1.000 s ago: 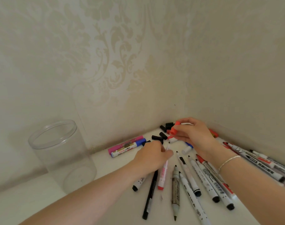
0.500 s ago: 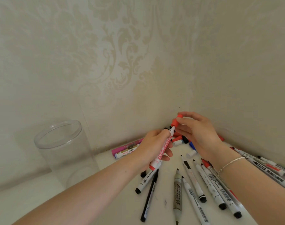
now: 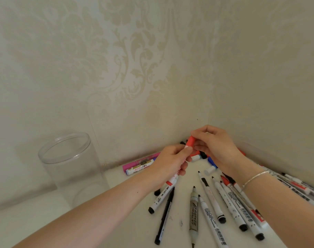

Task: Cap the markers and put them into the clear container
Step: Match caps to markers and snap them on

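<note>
One white-barrelled red marker [image 3: 172, 179] was in hand above the table's [image 3: 117, 221] far corner: left hand [image 3: 170, 161] gripped its barrel, right hand [image 3: 211, 147] pinched the red plastic cap [image 3: 190, 141] onto its tip. The clear cylindrical container [image 3: 70, 169], near the left edge, looked empty. Many uncapped markers [image 3: 229, 203] and loose caps [image 3: 210, 170] remained; task looked barely begun.

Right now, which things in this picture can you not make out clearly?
All in the head view:
- Red marker: the left hand covers most of its barrel.
- Red cap: the right hand grips it; whether it is fully seated is hidden.
- Loose caps in the corner: partly behind both hands, so no count.
- Markers at far right: cut off by the frame edge.
- Clear container: whether anything lies inside cannot be told.
</note>
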Motion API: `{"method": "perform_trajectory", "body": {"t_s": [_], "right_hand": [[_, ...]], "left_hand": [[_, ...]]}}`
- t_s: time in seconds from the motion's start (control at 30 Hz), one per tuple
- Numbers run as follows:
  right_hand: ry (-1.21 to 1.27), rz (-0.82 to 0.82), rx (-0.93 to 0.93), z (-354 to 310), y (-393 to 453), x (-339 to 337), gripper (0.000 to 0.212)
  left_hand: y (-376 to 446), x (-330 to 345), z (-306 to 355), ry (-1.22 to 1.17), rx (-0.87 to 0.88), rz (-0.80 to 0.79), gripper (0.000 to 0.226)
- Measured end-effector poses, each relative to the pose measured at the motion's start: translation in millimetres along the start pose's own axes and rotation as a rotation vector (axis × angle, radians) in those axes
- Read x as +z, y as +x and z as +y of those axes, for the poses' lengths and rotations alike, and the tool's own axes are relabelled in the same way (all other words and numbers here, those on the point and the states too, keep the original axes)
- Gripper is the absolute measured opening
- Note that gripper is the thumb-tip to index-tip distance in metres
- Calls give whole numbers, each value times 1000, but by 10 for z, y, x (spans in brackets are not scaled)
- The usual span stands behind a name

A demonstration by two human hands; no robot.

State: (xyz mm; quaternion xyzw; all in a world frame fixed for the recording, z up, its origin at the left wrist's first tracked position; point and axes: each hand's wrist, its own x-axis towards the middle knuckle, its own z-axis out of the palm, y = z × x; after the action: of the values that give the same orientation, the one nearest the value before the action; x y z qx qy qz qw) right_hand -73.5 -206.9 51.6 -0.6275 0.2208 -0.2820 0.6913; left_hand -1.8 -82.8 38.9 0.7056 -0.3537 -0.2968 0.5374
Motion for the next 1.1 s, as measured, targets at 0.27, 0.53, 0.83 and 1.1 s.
{"method": "perform_trajectory", "body": {"t_s": [0.27, 0.53, 0.83, 1.1], "right_hand": [[-126, -9, -42, -14, -8, -71, 11], [-227, 91, -21, 59, -99, -248, 14], [-161, 317, 49, 35, -102, -776, 9], [-176, 253, 113, 96, -235, -970, 9]], "left_hand": [[3, 38, 9, -32, 26, -1, 31], [71, 227, -31, -64, -92, -116, 28], [72, 400, -76, -228, -312, -205, 28], [167, 575, -100, -132, -374, -188, 5]]}}
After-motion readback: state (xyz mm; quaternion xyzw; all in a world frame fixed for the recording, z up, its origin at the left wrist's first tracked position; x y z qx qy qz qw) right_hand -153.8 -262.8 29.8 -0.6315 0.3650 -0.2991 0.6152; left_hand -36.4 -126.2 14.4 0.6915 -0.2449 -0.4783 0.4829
